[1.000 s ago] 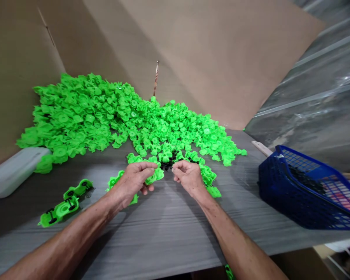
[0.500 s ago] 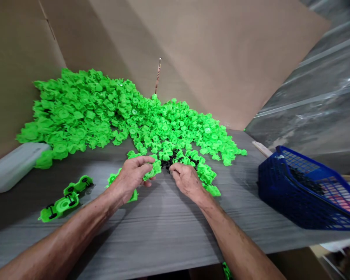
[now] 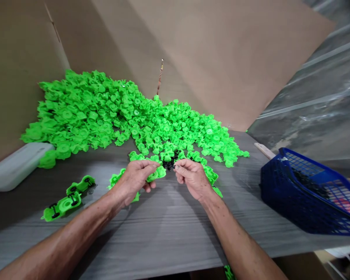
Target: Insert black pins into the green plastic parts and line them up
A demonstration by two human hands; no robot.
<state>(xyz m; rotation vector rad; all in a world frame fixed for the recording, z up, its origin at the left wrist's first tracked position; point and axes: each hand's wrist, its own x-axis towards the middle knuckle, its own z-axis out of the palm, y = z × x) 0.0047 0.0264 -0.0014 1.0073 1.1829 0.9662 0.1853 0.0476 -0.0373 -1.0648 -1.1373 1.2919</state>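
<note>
No legible text, brand or number anywhere. White case point(image 3: 20, 165), 9 o'clock: small mark on its near end, too small to read. Blue basket point(image 3: 275, 190), between 3 and 4: pale patch by the rim, no characters made out. Green parts in the pile point(image 3: 76, 116), 10 to 12: moulded relief, no lettering resolvable. Thin banded strip point(image 3: 160, 76), 12 o'clock: unreadable.

Bright green plastic piece point(image 3: 158, 174) — in the left hand point(image 3: 135, 178), one end exposed
</note>
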